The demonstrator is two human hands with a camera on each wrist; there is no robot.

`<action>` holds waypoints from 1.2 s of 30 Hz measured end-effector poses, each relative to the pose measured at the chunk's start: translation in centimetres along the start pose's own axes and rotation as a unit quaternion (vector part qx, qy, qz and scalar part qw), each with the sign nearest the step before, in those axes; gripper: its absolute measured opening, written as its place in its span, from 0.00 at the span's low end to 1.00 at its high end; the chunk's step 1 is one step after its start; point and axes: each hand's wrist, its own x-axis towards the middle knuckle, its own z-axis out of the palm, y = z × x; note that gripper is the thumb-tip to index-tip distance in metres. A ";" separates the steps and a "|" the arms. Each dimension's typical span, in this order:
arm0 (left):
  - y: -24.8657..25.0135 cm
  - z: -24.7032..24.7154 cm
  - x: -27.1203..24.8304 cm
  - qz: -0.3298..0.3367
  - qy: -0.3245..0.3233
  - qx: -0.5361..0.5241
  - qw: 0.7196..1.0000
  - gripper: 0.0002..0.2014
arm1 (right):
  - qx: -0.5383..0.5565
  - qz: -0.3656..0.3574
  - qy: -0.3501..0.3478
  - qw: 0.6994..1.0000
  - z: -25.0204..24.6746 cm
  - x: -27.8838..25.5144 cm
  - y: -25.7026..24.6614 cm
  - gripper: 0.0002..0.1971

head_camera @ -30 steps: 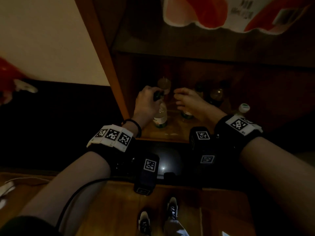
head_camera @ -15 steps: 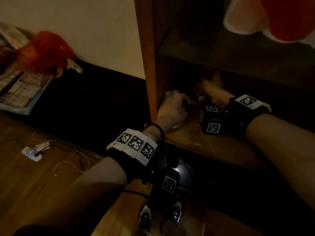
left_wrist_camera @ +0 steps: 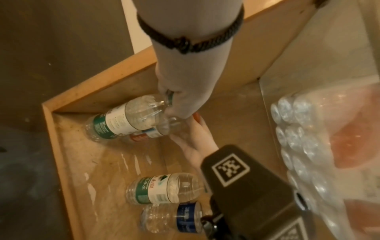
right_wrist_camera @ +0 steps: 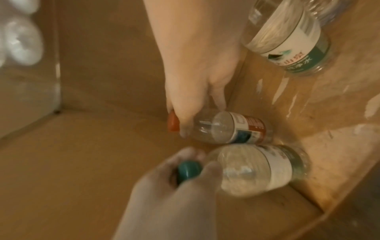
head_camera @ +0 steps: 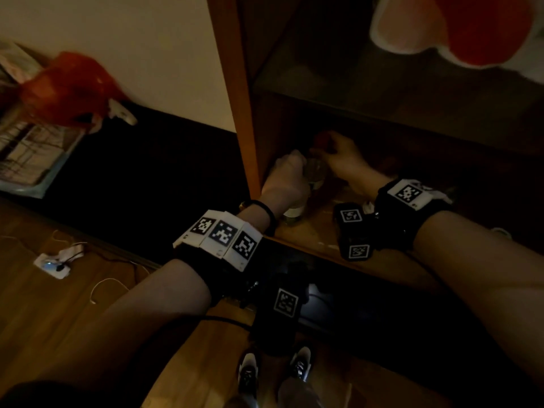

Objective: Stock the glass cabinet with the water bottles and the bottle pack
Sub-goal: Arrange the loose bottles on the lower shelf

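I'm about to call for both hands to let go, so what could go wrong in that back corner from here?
1. The left hand holds the green-cap bottle by its cap only, pressed beside the red-cap bottle; letting go while either leans may topple both.
2. The right hand grips just the red-cap bottle's neck, so it could tip.
3. Pulling back, a wrist may knock the green-label bottle or blue-label bottle near the front.

Head view looking down, wrist views close – sharing the cabinet shelf (left_wrist_camera: 107,162).
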 end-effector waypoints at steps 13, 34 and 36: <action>0.5 -1.5 -1.1 0.134 -0.014 0.218 0.967 0.24 | 0.120 0.048 -0.045 0.991 1.7 -1.5 -1.0 0.28; 7.0 3.4 -0.2 0.247 -0.046 0.162 0.954 0.24 | 0.059 0.033 0.094 0.993 -10.6 -7.0 1.4 0.12; 8.4 4.6 0.0 0.264 -0.066 0.132 0.953 0.28 | 0.043 0.002 0.129 0.991 -12.6 -8.3 2.2 0.08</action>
